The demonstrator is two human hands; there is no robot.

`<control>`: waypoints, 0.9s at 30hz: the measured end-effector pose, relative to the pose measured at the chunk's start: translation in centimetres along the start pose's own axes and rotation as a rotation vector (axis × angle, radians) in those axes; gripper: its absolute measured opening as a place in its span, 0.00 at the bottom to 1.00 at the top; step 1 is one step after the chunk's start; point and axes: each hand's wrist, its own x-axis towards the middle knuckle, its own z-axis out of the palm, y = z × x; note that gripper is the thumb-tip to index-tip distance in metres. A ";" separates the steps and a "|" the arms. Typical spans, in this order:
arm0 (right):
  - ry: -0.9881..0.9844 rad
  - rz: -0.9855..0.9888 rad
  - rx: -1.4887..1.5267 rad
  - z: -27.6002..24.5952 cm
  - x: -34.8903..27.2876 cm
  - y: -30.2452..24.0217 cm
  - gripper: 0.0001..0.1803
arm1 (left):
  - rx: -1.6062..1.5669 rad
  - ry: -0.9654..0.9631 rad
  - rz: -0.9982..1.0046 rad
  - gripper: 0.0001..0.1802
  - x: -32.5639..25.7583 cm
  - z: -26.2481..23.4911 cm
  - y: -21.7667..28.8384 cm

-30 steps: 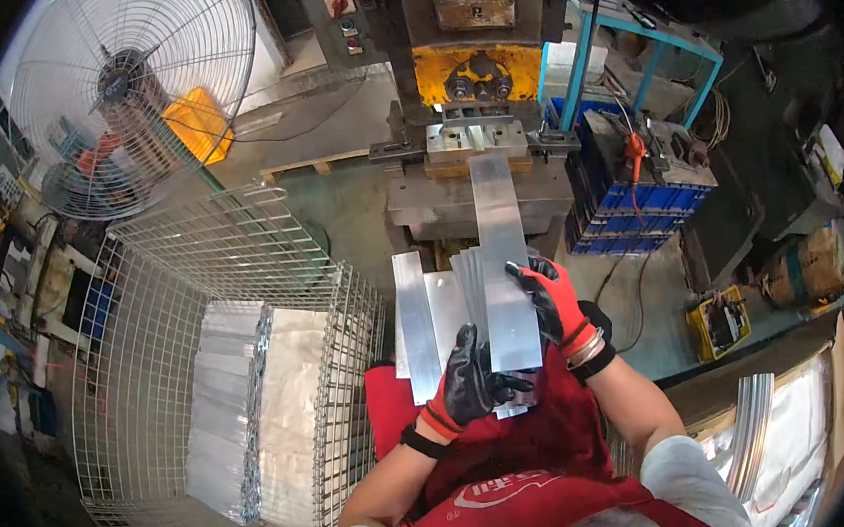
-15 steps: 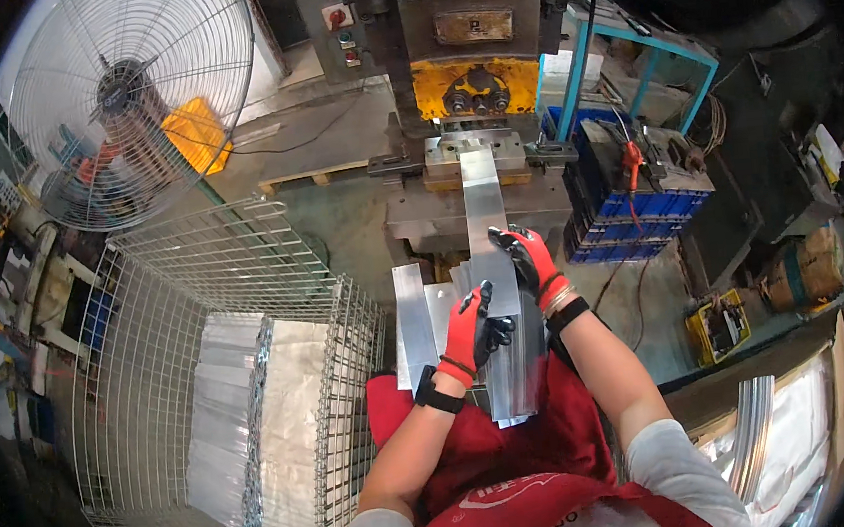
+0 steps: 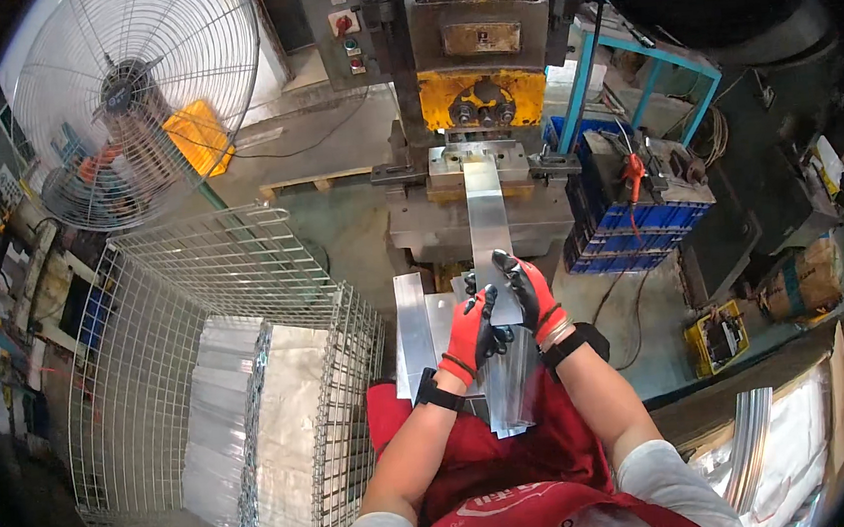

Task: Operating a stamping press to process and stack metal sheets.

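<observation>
A long flat metal strip (image 3: 487,220) reaches from the die (image 3: 448,161) of a press toward my lap. My right hand (image 3: 529,292), in a red glove with black fingertips, grips the strip's right edge close to its near end, thumb on top. On the opposite edge, my left hand (image 3: 474,331), gloved alike, is closed at the near left corner, its thumb raised along the side. Its fingertips are partly hidden. Beneath both hands lies a stack of similar strips (image 3: 510,396) above my red apron. More strips (image 3: 414,329) rest just left of my left hand.
A wire mesh cage (image 3: 330,412) with stacked strips (image 3: 222,411) stands at left, a large fan (image 3: 131,88) behind it. Blue crates (image 3: 630,230) and a small yellow crate (image 3: 718,338) are at right. The press (image 3: 478,38) rises straight ahead.
My right hand has come back along the strip toward me, closer to my left hand. The strip's far end sits slightly nearer me. My left hand has shifted a little right.
</observation>
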 end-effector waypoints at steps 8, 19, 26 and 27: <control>0.004 0.130 0.192 1.8 -0.9 -2.4 0.13 | 0.049 -0.015 -0.024 0.15 0.7 -0.4 -0.3; 0.059 0.081 0.184 1.2 -0.3 -1.4 0.13 | 0.036 -0.032 -0.032 0.17 0.6 0.2 0.2; -0.017 0.254 0.275 2.5 -1.1 -3.6 0.12 | 0.028 0.025 -0.045 0.17 0.5 -0.2 0.0; -0.018 0.239 0.278 2.4 -1.0 -3.5 0.12 | 0.026 0.015 -0.044 0.17 0.5 -0.2 0.1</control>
